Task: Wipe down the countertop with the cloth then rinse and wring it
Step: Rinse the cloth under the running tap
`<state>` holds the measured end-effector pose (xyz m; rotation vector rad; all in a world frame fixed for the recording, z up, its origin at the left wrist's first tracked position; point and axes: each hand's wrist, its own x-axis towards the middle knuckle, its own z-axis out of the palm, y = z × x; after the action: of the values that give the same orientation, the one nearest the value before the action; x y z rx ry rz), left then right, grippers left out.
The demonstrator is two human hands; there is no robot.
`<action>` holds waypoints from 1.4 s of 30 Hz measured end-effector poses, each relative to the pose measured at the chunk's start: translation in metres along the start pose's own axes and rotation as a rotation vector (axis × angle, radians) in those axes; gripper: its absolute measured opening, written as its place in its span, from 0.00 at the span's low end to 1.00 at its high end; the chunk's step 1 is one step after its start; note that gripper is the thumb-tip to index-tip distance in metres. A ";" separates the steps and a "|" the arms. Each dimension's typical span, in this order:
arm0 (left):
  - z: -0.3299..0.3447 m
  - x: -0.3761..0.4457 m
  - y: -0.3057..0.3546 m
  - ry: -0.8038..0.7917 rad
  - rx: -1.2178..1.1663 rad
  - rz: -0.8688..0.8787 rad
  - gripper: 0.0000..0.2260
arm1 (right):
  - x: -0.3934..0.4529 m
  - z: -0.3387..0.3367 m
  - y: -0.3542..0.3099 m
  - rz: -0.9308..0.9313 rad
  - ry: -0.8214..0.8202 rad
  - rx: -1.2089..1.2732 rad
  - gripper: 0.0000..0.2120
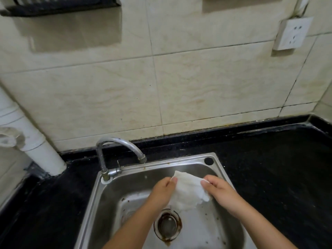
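Note:
A white cloth [188,191] hangs spread between my two hands over the steel sink [212,169]. My left hand [162,192] pinches its left edge between thumb and fingers. My right hand [221,192] grips its right edge, fingers curled round the fabric. The cloth's lower end droops toward the rusty drain [168,224]. The curved tap [118,150] stands at the sink's back left, its spout just left of the cloth; no water is visibly running. The black countertop [278,168] surrounds the sink.
A white drain pipe [39,150] slants down at the left onto the counter. Beige wall tiles rise behind, with a white power socket [292,33] at the upper right and a dark rack [59,4] at the top left.

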<state>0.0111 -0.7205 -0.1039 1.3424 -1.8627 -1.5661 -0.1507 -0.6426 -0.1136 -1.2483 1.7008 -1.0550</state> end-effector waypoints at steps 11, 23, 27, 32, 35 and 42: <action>0.010 -0.008 -0.027 -0.126 0.020 0.067 0.29 | -0.003 0.011 -0.006 -0.024 0.082 0.406 0.15; 0.023 0.005 -0.014 -0.194 -0.023 0.057 0.18 | -0.007 -0.006 -0.012 -0.102 0.037 0.318 0.15; 0.017 0.008 -0.017 -0.415 -0.220 0.005 0.24 | -0.009 -0.006 -0.008 -0.075 0.013 0.330 0.16; 0.024 0.010 -0.018 -0.438 -0.253 0.013 0.31 | -0.008 -0.008 -0.012 -0.066 -0.017 0.278 0.18; 0.024 0.010 -0.019 -0.400 -0.163 -0.024 0.22 | -0.005 -0.012 -0.011 -0.068 -0.003 0.121 0.18; 0.003 0.012 -0.002 -0.417 0.017 -0.117 0.10 | -0.013 0.009 0.016 -0.353 0.064 -0.896 0.43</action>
<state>0.0036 -0.7288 -0.1100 1.2198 -2.0635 -2.0210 -0.1447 -0.6286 -0.1302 -2.1444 2.1405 -0.4872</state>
